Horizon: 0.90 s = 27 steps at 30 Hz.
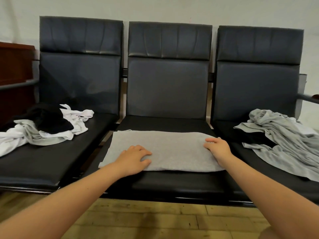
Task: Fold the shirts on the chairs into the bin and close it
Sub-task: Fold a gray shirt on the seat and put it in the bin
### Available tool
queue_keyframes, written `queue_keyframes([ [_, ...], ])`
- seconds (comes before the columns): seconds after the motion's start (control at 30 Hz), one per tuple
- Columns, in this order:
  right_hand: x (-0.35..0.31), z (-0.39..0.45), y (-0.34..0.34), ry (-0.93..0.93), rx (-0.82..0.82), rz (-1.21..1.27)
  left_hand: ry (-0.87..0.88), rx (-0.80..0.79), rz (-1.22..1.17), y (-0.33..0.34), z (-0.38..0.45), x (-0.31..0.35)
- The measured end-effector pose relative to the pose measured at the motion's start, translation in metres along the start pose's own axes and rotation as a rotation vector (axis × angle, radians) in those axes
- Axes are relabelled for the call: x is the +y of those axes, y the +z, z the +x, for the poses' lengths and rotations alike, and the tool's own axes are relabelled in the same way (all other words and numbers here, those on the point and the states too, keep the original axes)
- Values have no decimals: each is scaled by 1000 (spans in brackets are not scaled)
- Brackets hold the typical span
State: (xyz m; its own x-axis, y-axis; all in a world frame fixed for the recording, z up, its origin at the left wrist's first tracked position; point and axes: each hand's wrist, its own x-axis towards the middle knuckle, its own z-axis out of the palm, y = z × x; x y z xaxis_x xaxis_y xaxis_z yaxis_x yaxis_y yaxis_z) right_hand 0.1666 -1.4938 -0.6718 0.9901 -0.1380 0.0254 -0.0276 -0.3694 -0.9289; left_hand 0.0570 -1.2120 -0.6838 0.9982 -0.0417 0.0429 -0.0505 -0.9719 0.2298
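A light grey shirt (172,149), folded into a flat rectangle, lies on the seat of the middle chair (169,123). My left hand (133,157) rests flat on its near left part, fingers spread. My right hand (218,149) lies on the shirt's right edge with relaxed fingers. On the left chair (51,161) sits a loose pile of white, grey and black shirts (50,125). A heap of crumpled grey shirts (283,140), with a dark piece under it, covers the right chair's seat. No bin is in view.
Three dark padded chairs stand in a row against a pale wall. A reddish-brown wooden cabinet (13,80) stands at the far left behind a grey armrest. Wooden floor (155,219) runs along the front of the seats.
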Motion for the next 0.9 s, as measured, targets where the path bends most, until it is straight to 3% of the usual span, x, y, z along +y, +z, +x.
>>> queue_keyframes([
  [0.1,-1,2,6,62,22,-6,0,70,-61,1,3,-5],
  [0.23,-8,1,6,-130,121,-111,-51,181,-156,-2,8,-13],
  [0.37,-29,-3,19,-341,108,-196,-92,207,-156,-5,14,-27],
  [0.5,-59,-13,60,-569,-46,-398,-134,218,-160,-9,20,-34],
  [0.7,-79,-52,111,-684,-547,-910,-142,213,-135,-8,21,-36],
  [0.8,-77,-52,100,-673,-540,-925,-141,223,-116,-5,22,-36],
  [0.9,-74,-43,75,-528,-483,-916,-136,234,-118,-5,24,-35],
])
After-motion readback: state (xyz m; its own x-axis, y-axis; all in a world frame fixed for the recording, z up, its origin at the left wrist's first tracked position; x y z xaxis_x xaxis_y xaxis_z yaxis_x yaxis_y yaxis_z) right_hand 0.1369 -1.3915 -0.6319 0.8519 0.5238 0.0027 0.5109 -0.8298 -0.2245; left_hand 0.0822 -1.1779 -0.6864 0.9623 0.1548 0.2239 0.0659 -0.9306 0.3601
